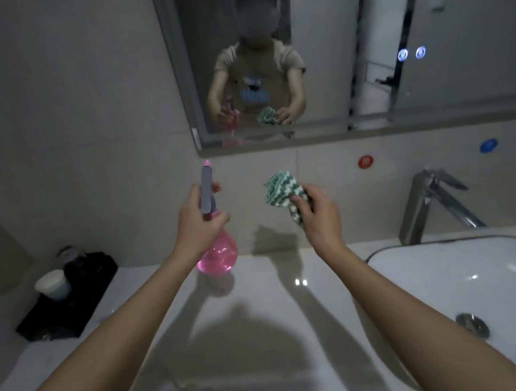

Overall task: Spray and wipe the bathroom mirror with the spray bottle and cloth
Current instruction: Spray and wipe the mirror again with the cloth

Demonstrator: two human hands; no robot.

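My left hand (pixel 198 221) grips the neck of a pink spray bottle (pixel 217 254) with a grey head, held upright above the counter, nozzle pointing toward the wall below the mirror. My right hand (pixel 318 212) holds a bunched green-and-white striped cloth (pixel 281 189) at about the same height, a little to the right of the bottle. The bathroom mirror (pixel 343 24) hangs on the wall above both hands and reflects a person holding the bottle and cloth.
A white marble counter (pixel 261 291) lies below. A white basin (pixel 485 282) with a chrome tap (pixel 434 204) sits at the right. A black tray (pixel 78 293) with a white cup (pixel 53 284) stands at the left. Two lit touch buttons (pixel 411 53) glow on the mirror.
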